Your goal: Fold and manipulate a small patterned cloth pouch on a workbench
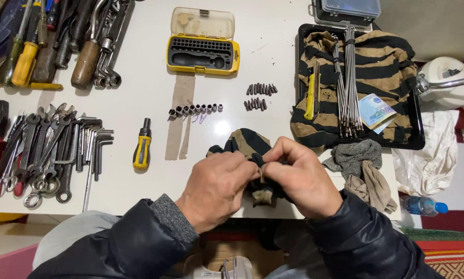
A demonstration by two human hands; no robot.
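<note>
You have your left hand (216, 188) and right hand (299, 178) both pinched shut on the striped black-and-tan cloth (250, 147) at the near edge of the white table (139, 77), apparently mid-wipe on a small part I cannot identify; next, keep a firm grip.

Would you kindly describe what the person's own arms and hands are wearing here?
Both arms are in a black, slightly shiny jacket. A grey ribbed knit cuff shows at the left sleeve; the right sleeve ends plain black. The left hand and right hand are bare, without gloves.
</note>
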